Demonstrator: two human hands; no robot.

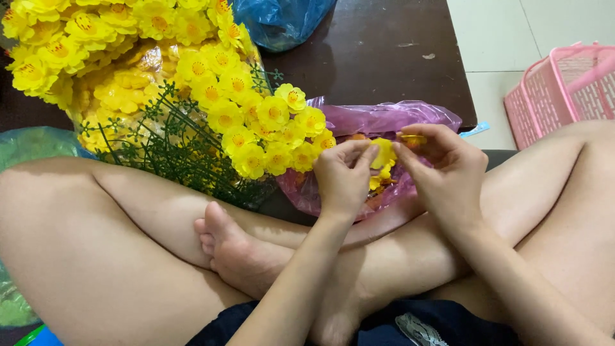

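Both the left hand (343, 176) and right hand (448, 170) pinch a yellow fabric flower (384, 154) over the pink bag's (384, 118) near edge; it looks featherlight and floppy, so best held by the center.

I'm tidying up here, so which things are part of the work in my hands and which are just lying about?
In use:
left hand
right hand
yellow petal
pink bag
yellow flower sprays

Lying about:
pink basket
blue bag
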